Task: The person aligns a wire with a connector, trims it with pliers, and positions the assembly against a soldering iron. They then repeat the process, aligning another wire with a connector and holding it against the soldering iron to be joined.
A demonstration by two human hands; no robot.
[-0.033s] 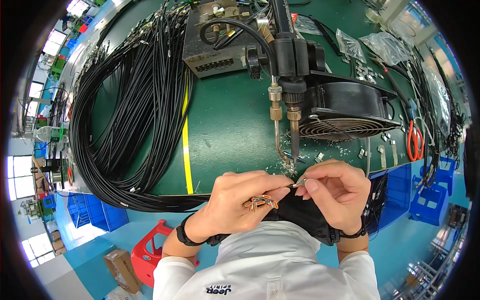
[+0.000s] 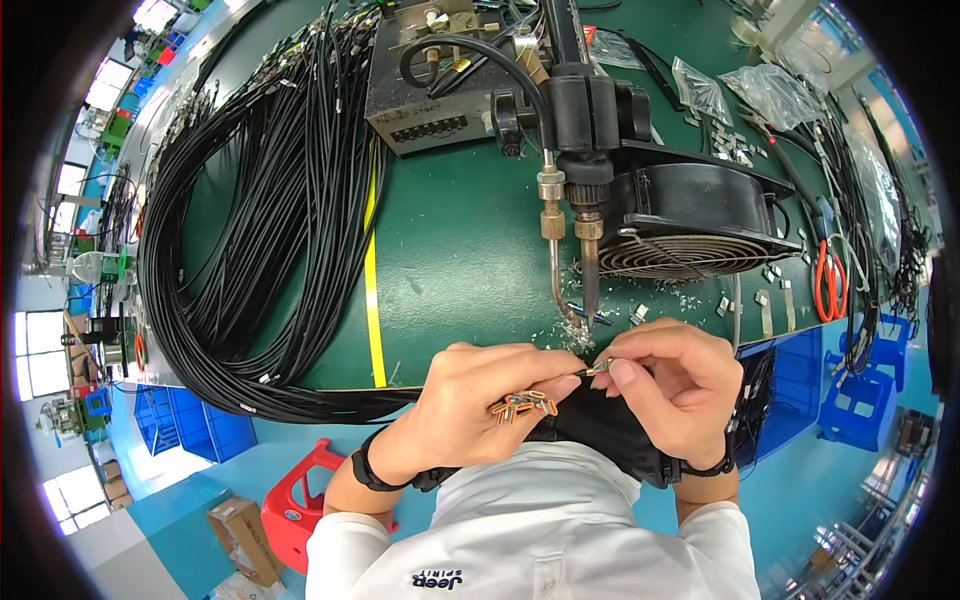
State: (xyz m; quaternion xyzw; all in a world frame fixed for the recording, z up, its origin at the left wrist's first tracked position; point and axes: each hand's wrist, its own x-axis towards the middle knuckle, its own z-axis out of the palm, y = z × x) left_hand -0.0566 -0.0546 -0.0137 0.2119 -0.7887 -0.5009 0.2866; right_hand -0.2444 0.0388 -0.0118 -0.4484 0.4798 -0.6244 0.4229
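Note:
At the bench's front edge my two hands meet just below a mounted soldering iron (image 2: 590, 260). My left hand (image 2: 465, 395) is closed around several small metal connectors with orange inside (image 2: 522, 407), which stick out under its fingers. Its thumb and forefinger also pinch a thin dark cable end. On that cable end is a small metal connector (image 2: 601, 367), gripped between the thumb and fingertips of my right hand (image 2: 682, 385). A large looped bundle of black cables (image 2: 200, 260) lies at the left, its lower strands running toward my left hand.
A black fan (image 2: 700, 220) stands right of the iron, and a metal box (image 2: 430, 110) is behind. Solder crumbs (image 2: 570, 335) dot the green table (image 2: 450, 250). Red-handled pliers (image 2: 830, 285), loose metal shells (image 2: 735, 148) and plastic bags (image 2: 770, 95) lie right. A red stool (image 2: 300, 505) stands left below.

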